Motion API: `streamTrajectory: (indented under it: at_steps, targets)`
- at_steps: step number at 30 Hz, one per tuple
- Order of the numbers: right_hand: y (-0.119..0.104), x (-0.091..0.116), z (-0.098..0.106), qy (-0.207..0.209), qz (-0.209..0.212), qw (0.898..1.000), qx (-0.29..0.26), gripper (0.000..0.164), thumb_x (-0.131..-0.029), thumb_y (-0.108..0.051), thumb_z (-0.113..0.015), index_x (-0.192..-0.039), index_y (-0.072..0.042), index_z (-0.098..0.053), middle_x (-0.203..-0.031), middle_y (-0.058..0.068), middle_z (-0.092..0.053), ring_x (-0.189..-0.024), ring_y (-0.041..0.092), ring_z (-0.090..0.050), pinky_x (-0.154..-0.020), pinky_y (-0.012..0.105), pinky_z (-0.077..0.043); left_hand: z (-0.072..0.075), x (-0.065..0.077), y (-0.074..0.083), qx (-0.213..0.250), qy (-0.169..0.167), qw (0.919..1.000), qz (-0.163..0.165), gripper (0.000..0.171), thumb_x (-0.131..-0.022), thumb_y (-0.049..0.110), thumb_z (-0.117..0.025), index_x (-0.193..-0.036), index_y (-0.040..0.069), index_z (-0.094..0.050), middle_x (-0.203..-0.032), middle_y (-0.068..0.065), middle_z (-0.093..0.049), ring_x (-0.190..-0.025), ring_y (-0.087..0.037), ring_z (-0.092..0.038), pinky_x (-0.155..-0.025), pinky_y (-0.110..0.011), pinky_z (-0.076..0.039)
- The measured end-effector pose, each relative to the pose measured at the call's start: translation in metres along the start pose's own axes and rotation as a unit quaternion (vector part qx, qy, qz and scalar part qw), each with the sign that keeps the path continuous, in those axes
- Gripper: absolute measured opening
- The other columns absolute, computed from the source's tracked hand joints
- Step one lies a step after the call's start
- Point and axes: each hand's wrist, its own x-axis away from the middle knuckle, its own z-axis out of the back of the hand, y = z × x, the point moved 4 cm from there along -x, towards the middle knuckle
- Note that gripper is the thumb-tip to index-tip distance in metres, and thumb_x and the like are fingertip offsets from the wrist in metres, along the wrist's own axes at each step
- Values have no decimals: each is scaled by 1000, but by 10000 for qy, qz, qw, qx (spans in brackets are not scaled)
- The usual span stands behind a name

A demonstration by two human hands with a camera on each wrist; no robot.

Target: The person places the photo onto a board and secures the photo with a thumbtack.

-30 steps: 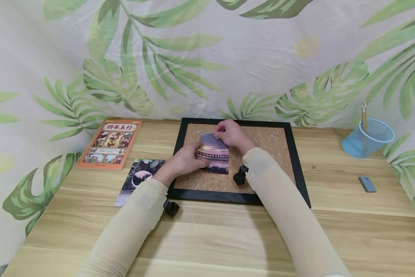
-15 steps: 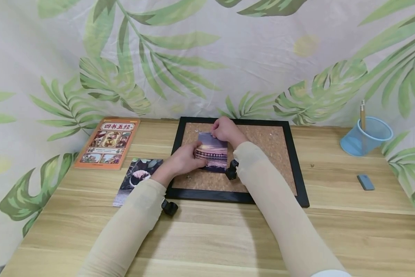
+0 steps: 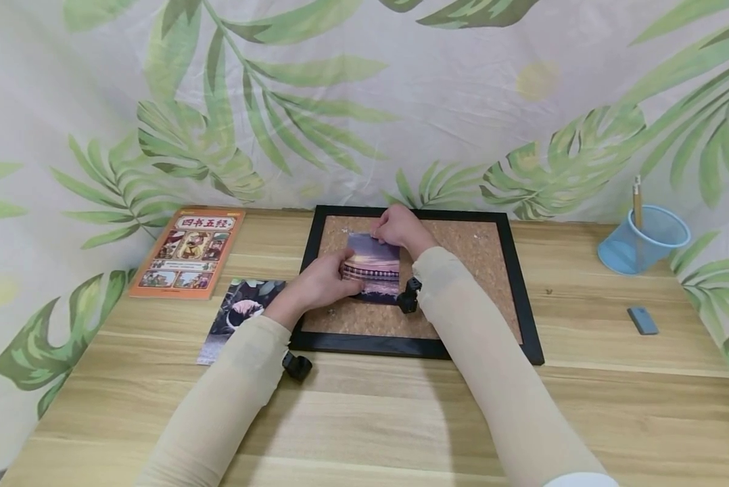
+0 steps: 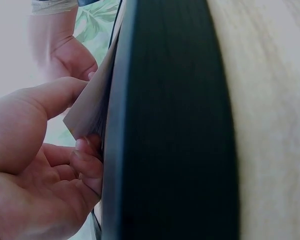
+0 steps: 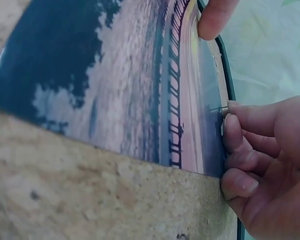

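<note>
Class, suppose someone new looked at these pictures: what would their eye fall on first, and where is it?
Probably the purple-sky photo over the black-framed cork board, toward the back of the table: the left hand holds its left side, while the right hand pinches a thin pin near its top edge. Next might come the orange book at the back left and the light blue cup at the back right.

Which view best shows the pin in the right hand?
The right wrist view: close up, the pin is a thin shaft against the photo, pinched by the right hand. In the head and left wrist views I cannot make it out.
</note>
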Motion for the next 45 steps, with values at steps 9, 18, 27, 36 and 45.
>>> streamTrajectory:
  at_steps: [9, 18, 27, 36, 45]
  targets:
    - [3, -4, 2, 22, -72, 9998, -190, 15, -103, -17, -72, -106, -5, -79, -83, 0, -69, -95, 21, -67, -88, 34, -55, 1, 2, 5, 38, -12, 10000, 6, 80, -99, 33, -74, -163, -2, -41, -142, -22, -66, -119, -30, -66, -103, -49, -54]
    - [5, -13, -2, 226, 194, 9988, 399, 31, -98, -17, -70, -68, -9, -73, -62, -3, -65, -76, 19, -63, -72, 30, -50, 2, 10, 12, 24, -2, 10000, 22, 77, -100, 30, -74, -163, -2, -41, -139, -21, -68, -115, -29, -67, -101, -47, -54]
    - [2, -6, 2, 207, -155, 9974, 668, 35, -102, -22, -72, -70, -9, -73, -53, -4, -60, -64, 18, -61, -63, 27, -46, 1, 7, 11, -45, 22, 10000, -64, 76, -99, 33, -74, -161, -1, -45, -136, -19, -69, -113, -27, -66, -98, -45, -54]
    - [15, -6, -1, -144, -688, 9962, -517, 31, -102, -29, -77, -82, -9, -65, -53, -1, -61, -43, 14, -53, -44, 30, -40, 3, 6, 7, -170, 145, 9997, 69, 75, -101, 34, -74, -161, -1, -46, -115, -17, -73, -94, -24, -65, -81, -38, -52]
    - [21, 11, 6, -534, -156, 9883, -1423, 23, -111, -22, -60, -115, 1, -64, -63, 3, -64, -45, 11, -58, -45, 24, -48, 3, 3, 8, -783, 293, 9960, 310, 74, -102, 36, -73, -159, -2, -47, -130, -22, -72, -112, -32, -69, -97, -50, -57]
